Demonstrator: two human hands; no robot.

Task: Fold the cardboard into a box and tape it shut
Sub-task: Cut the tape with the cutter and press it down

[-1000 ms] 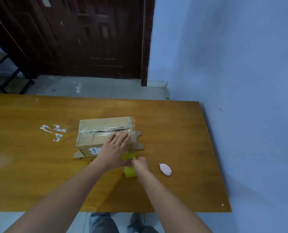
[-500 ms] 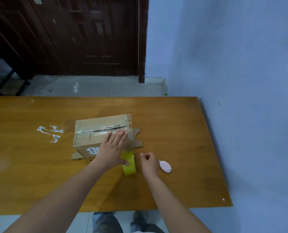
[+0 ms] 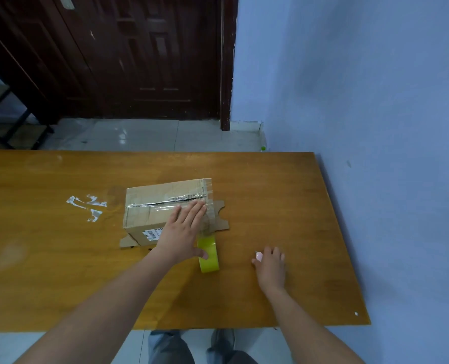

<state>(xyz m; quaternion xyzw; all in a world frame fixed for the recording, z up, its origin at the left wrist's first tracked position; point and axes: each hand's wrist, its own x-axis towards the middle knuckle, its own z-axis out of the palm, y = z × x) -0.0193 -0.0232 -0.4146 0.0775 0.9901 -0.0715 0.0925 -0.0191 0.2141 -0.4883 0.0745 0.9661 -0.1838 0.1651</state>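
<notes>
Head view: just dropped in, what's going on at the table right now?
A person is taping a cardboard box shut on the wooden table. The left hand presses flat on the box's taped top, near the end where a strip of clear tape runs down to the yellow tape roll standing beside it. The right hand is apart from the roll, resting over a small pink cutter.
</notes>
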